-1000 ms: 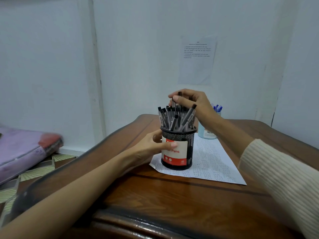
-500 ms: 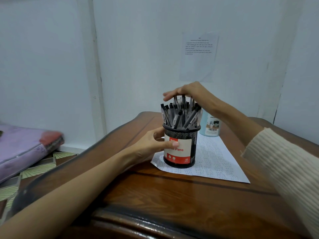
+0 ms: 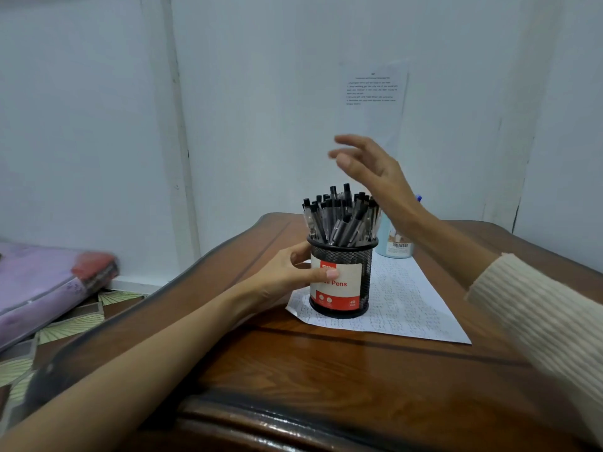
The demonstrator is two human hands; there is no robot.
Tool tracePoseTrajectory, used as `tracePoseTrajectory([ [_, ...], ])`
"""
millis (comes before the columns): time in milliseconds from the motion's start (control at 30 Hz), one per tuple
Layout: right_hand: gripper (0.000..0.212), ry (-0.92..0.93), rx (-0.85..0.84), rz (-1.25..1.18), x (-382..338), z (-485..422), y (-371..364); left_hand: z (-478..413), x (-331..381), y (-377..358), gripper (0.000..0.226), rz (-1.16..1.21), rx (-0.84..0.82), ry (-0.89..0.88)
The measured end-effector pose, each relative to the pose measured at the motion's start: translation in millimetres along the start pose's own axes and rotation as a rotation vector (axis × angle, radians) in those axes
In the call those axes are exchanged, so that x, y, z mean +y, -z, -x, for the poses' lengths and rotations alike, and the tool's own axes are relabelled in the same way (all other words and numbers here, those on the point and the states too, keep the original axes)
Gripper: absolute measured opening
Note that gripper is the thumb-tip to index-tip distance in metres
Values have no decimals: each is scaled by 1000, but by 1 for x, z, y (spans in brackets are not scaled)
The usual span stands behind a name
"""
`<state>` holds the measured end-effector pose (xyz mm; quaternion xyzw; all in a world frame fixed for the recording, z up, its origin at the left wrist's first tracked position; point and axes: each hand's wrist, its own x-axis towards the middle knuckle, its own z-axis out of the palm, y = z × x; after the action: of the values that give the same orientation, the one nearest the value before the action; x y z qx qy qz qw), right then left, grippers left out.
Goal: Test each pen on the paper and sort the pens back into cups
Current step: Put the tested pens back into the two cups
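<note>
Many black pens point(image 3: 339, 220) fill a black mesh cup point(image 3: 367, 272) grasped by the left hand point(image 3: 284, 275). The right hand point(image 3: 375, 171) hovers at its one o'clock, fingers released.

Black mesh cup point(image 3: 367, 272) with cream-and-red label point(image 3: 349, 290), grey pens point(image 3: 339, 223) with black caps, white paper point(image 3: 408, 308) in rows of small dark marks, pale blue cup point(image 3: 393, 253), reddish-brown table point(image 3: 326, 370), cream ribbed sleeve point(image 3: 538, 321), purple floral bedding point(image 3: 32, 282), pale green fan-patterned floor tiles point(image 3: 75, 324).
</note>
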<state>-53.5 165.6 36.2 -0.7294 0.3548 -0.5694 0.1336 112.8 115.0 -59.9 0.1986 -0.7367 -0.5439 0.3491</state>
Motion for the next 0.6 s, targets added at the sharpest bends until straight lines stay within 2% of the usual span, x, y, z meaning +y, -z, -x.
tracePoseTrajectory([
  [100,108,-178,-159,48,10,15,2,1,-1,0,57,-7,2,-4],
  [133,122,-227,-211,53,13,20,1,1,-1,0,56,-6,2,-7],
  [167,127,-253,-227,40,15,25,0,1,-1,0,56,-6,4,-10],
  [200,121,-257,-208,10,17,28,-1,1,-1,0,57,-6,8,-11],
  [300,76,-242,-118,-111,19,28,-6,0,-2,0,54,-9,17,-12],
  [367,55,-235,-61,-164,19,23,-8,0,-3,1,52,-23,28,-15],
  [500,33,-158,39,-289,16,5,-2,0,-1,-1,45,-60,26,-17],
  [600,29,-154,-32,-339,17,-4,2,0,-2,-1,47,-63,33,-16],
])
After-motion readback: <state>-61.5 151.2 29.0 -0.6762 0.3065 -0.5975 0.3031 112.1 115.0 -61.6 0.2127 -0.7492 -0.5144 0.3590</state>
